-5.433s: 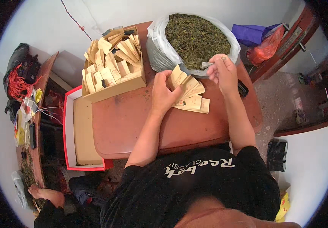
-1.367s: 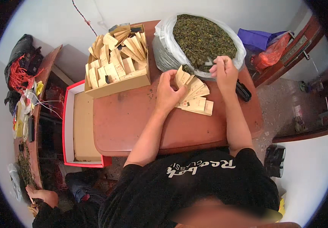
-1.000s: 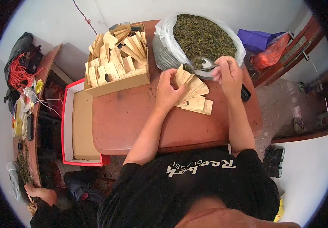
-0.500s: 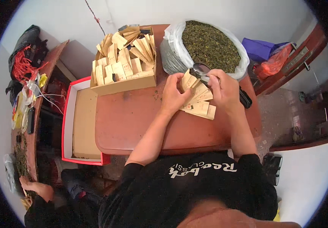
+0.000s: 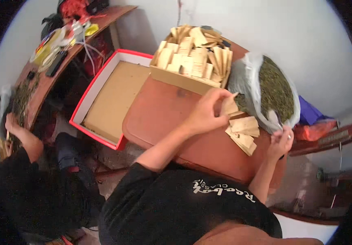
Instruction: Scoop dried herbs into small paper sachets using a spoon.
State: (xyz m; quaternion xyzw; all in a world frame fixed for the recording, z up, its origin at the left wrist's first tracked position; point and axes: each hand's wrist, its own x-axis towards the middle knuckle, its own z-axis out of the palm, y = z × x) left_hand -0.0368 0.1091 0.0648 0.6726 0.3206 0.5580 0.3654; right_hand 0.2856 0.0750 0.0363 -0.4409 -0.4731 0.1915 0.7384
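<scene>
My left hand [image 5: 205,112] grips a small tan paper packet [image 5: 228,106] held upright above the reddish table [image 5: 163,118]. A fanned pile of more tan packets [image 5: 243,132] lies on the table just right of it. My right hand [image 5: 280,141] holds a metal scoop [image 5: 274,119] at the rim of the clear plastic bag of dried green leaves [image 5: 276,87]. A cardboard box [image 5: 192,61] packed with several filled packets stands at the table's far side.
A red-rimmed open box [image 5: 114,98] with a tan bottom sits left of the table. Another person in black [image 5: 29,179] crouches at the lower left by a shelf with cables and clutter [image 5: 57,49]. Blue and orange bags [image 5: 314,122] lie at the right.
The view has swung, so the table now sits to the right. My left hand has lifted one packet off the pile, and my right hand has moved the scoop back to the bag's edge.
</scene>
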